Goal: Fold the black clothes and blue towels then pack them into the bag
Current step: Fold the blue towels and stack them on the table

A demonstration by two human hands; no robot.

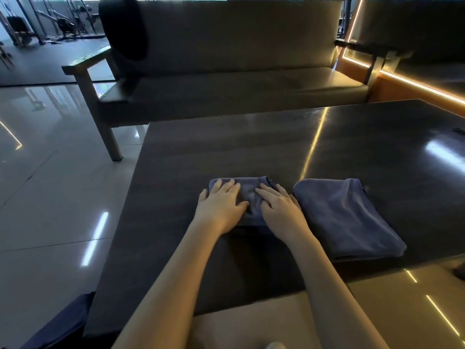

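Both hands are lying palm-down on a small folded blue towel point(247, 190) near the front middle of the dark table point(226, 147). The left hand point(221, 205) is covering the towel's left half, its fingers straight and slightly spread and reaching toward the far edge. The right hand point(279, 207) is pressing on the right half, its fingers flat and angled inward toward the left hand. The grip on both sides is wide and flat: no fingers are curling round the cloth, they are only pressing on it. A second folded blue towel point(344, 217), larger and squarer, is lying just beside the first on the right, close to the right hand's outer edge; whether the two towels are touching cannot be told. A black garment point(125, 28) is hanging over the left end of the backrest of the sofa point(239, 91), well apart from the towels and beyond the table's far side. A piece of dark blue fabric point(63, 321) is showing at the lower left, off the table's near corner; what it is cannot be told. The glossy tiled floor point(50, 197) is reflecting light strips.
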